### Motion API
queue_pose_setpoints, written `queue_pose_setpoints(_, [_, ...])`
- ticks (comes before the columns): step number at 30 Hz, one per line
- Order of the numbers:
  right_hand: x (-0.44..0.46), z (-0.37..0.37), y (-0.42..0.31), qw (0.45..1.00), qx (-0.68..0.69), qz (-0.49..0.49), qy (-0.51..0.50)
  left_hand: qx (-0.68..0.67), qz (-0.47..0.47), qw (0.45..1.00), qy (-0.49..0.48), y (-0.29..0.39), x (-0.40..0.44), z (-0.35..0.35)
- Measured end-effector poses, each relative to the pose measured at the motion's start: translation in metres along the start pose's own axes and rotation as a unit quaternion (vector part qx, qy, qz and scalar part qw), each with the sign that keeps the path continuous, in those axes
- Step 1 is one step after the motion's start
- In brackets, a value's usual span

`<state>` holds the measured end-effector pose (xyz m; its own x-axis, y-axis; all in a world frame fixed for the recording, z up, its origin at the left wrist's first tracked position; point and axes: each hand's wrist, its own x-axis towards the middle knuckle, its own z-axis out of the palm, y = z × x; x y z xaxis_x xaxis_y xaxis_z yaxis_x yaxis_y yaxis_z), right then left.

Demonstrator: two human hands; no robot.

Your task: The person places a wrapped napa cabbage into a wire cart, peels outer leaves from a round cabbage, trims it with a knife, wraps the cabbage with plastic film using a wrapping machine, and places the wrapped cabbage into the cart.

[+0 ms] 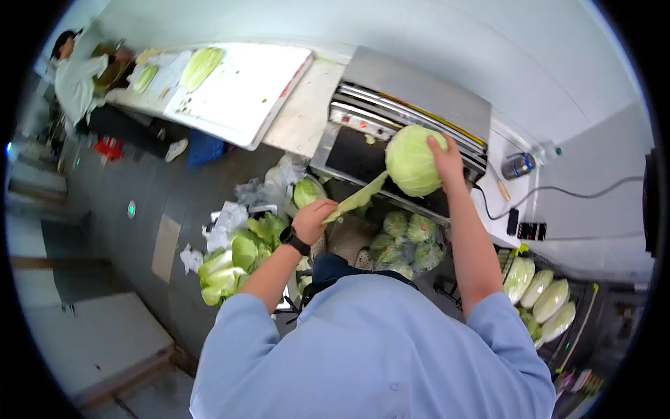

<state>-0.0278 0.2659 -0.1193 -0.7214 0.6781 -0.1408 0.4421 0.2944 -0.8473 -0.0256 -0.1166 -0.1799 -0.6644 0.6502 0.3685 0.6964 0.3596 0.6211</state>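
"Cabbage [413, 162] location and grip?"

"By the steel machine [419, 84]. On my feed, the right hand [447, 162] grips the cabbage, apparently bracing it; the left hand [312, 222] pinches a long leaf [359, 198]."

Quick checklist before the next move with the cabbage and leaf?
1. Right hand on the cabbage: ok, gripping its side.
2. Left hand on the leaf: ok, holding one end.
3. Leaf detached from cabbage: cannot tell, its far end meets the cabbage's edge.
4. Black plate free of scraps: not ok, a leaf scrap lies there.
5. Cabbage underside sound: cannot tell, hidden.
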Motion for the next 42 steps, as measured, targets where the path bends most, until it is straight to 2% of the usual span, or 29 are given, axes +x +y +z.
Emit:
queue_pose_setpoints(1, [-0.007,-0.005,-0.008,0.999,-0.040,-0.004,0.013,0.006,-0.066,0.997,0.033,0.004,-0.019,-0.003])
queue_pose_setpoints(3, [0.018,0.001,0.030,0.998,0.035,0.041,-0.015,0.007,-0.156,0.980,0.125,0.007,-0.057,-0.001])
queue_pose_setpoints(4, [0.028,-0.001,0.044,0.992,0.108,0.008,-0.059,0.015,-0.205,0.969,0.134,0.009,-0.073,-0.002])
queue_pose_setpoints(5, [0.006,-0.004,0.019,0.973,0.210,0.014,-0.092,0.021,-0.211,0.968,0.134,0.008,-0.086,-0.003])
queue_pose_setpoints(7, [0.001,-0.004,0.015,0.967,0.233,0.017,-0.098,0.015,-0.250,0.957,0.147,0.018,-0.086,-0.004])
queue_pose_setpoints(9, [0.015,-0.002,0.033,0.986,0.164,-0.013,-0.036,-0.001,-0.258,0.950,0.178,0.030,-0.052,0.000])
queue_pose_setpoints(11, [0.003,-0.003,0.016,0.993,0.114,-0.007,-0.012,0.031,-0.155,0.971,0.179,0.043,-0.002,0.003])
queue_pose_setpoints(13, [-0.007,-0.004,0.006,0.986,0.165,-0.002,-0.030,0.028,-0.096,0.983,0.151,0.053,0.047,0.019])
queue_pose_setpoints(14, [-0.008,-0.004,0.006,0.984,0.176,-0.001,-0.036,0.010,-0.105,0.987,0.124,0.060,0.069,0.025])
queue_pose_setpoints(16, [-0.006,-0.004,0.009,0.979,0.200,-0.002,-0.043,0.074,-0.102,0.991,0.053,0.057,0.102,0.050])
queue_pose_setpoints(19, [0.001,-0.002,0.017,0.988,0.155,-0.015,-0.020,0.108,-0.135,0.985,-0.023,0.043,0.137,0.084])
queue_pose_setpoints(20, [0.000,0.000,0.017,0.986,0.163,-0.007,-0.010,0.133,-0.100,0.986,-0.001,0.039,0.140,0.088])
queue_pose_setpoints(22, [0.000,0.000,0.019,0.985,0.170,-0.010,-0.008,0.148,-0.077,0.986,-0.020,0.037,0.133,0.095])
queue_pose_setpoints(25, [0.002,0.002,0.026,0.992,0.116,-0.036,0.019,0.151,-0.029,0.985,-0.081,0.051,0.097,0.094])
queue_pose_setpoints(27, [0.008,0.007,0.032,0.996,0.042,-0.057,0.052,0.133,-0.058,0.980,-0.137,0.058,0.059,0.093])
queue_pose_setpoints(28, [0.016,0.009,0.042,0.996,0.001,-0.065,0.066,0.121,-0.082,0.981,-0.130,0.055,0.037,0.087])
queue_pose_setpoints(29, [0.018,0.005,0.044,0.997,0.056,-0.041,0.024,0.115,-0.112,0.979,-0.122,0.045,0.014,0.077])
queue_pose_setpoints(30, [0.018,0.002,0.041,0.995,0.093,-0.006,-0.024,0.048,-0.183,0.979,-0.078,0.030,-0.010,0.068])
queue_pose_setpoints(31, [-0.002,0.002,0.020,0.990,0.138,0.012,-0.028,0.041,-0.254,0.965,-0.043,0.023,-0.033,0.045])
queue_pose_setpoints(32, [0.004,-0.001,0.030,0.988,0.149,0.018,-0.027,0.032,-0.319,0.947,-0.006,0.020,-0.052,0.019])
queue_pose_setpoints(34, [0.011,-0.006,0.036,0.987,0.159,0.025,-0.026,-0.006,-0.429,0.903,0.040,0.000,-0.098,-0.025])
queue_pose_setpoints(35, [0.013,-0.009,0.037,0.993,0.118,0.027,-0.017,-0.046,-0.458,0.882,0.101,-0.019,-0.133,-0.032])
queue_pose_setpoints(37, [-0.005,-0.004,0.016,0.992,0.121,0.046,0.003,-0.076,-0.563,0.809,0.149,-0.037,-0.186,-0.072])
queue_pose_setpoints(38, [-0.004,-0.005,0.015,0.992,0.116,0.039,-0.018,-0.141,-0.582,0.767,0.231,-0.028,-0.198,-0.099])
queue_pose_setpoints(39, [-0.002,-0.006,0.014,0.993,0.111,0.031,-0.037,-0.163,-0.595,0.735,0.283,-0.057,-0.241,-0.099])
queue_pose_setpoints(40, [0.000,-0.007,0.014,0.992,0.119,0.027,-0.046,-0.223,-0.617,0.674,0.340,-0.053,-0.254,-0.121])
queue_pose_setpoints(42, [-0.005,-0.001,0.007,0.991,0.130,0.032,-0.030,-0.211,-0.634,0.610,0.425,-0.083,-0.318,-0.132])
